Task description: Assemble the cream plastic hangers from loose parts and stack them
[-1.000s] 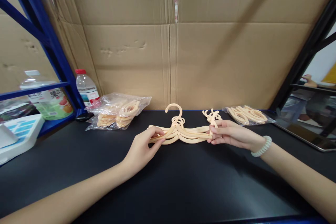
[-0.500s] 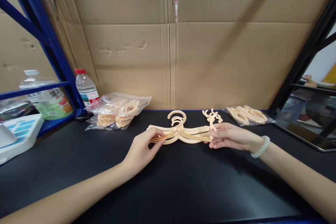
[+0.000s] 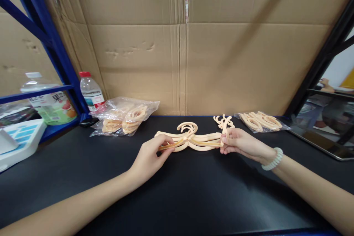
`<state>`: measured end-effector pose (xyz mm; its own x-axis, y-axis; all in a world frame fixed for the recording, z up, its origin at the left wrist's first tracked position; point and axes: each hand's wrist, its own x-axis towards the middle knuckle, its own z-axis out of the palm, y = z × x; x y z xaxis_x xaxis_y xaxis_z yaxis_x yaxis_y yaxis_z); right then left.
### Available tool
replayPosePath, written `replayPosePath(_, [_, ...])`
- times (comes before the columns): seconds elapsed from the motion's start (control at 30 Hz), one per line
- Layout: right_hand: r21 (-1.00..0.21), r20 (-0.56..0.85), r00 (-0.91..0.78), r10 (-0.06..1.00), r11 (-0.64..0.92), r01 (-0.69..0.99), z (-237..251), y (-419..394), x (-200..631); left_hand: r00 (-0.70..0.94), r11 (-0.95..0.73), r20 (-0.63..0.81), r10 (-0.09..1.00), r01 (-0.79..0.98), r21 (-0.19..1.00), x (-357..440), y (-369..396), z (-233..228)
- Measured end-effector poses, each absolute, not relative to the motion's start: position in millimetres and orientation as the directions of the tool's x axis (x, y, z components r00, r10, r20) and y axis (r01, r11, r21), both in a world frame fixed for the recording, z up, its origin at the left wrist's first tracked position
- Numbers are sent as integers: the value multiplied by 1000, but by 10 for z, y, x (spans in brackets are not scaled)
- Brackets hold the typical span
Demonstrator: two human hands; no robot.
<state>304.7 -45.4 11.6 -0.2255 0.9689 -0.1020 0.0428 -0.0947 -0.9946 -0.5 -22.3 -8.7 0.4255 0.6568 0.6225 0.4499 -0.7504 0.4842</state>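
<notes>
A pale peach plastic clothes hanger (image 3: pixel 205 143) is held low over the black table, my left hand (image 3: pixel 151 155) pinching the end of its left arm between thumb and fingers. At the opposite end, my right hand (image 3: pixel 245 144) is closed on the tip of the right arm. A curved peach piece (image 3: pixel 227 123) rises from those right fingers; whether it joins the hanger is unclear. Several matching hangers (image 3: pixel 210 137) lie stacked just behind and beneath, their hooks nested and partly hidden. Small loose hook pieces (image 3: pixel 219 121) are heaped beyond my right hand.
Clear bags of peach parts lie at back left (image 3: pixel 124 116) and back right (image 3: pixel 261 121). A red-capped bottle (image 3: pixel 92 92), a larger labelled bottle (image 3: pixel 54 105) and a white-and-blue device (image 3: pixel 20 140) stand left. A cardboard wall (image 3: pixel 138 51) closes off the back.
The front hanger's hook has tipped lower and slightly right. The curved piece in my right hand has leaned to the right. My left hand has hardly moved.
</notes>
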Motion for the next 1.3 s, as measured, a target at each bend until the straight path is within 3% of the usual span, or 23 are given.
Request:
replayPosePath(0.27, [-995,-47,-166,985,-32,91,89,-440,3038,427,-739,616,662,508,442,-16,-223,-72])
replayPosePath(0.77, [-981,150,-114,982,134,-137,145,-358,3191,305,-621,558,772,551,557,-61,-183,28])
replayPosePath(0.93, [-989,149,-154,977,149,-11,231,-348,3348,315,-624,564,763,588,515,-83,-166,71])
replayPosePath(1.03, [-977,92,-185,978,125,175,304,-350,3440,366,-644,554,748,603,471,-113,-140,81])
replayPosePath(1.17, [-840,58,-296,954,206,502,388,-348,3540,456,-656,491,742,646,391,-145,-123,81])
replayPosePath(1.3, [-685,-54,-409,911,264,679,393,-339,3597,525,-676,443,727,662,325,-134,-182,110])
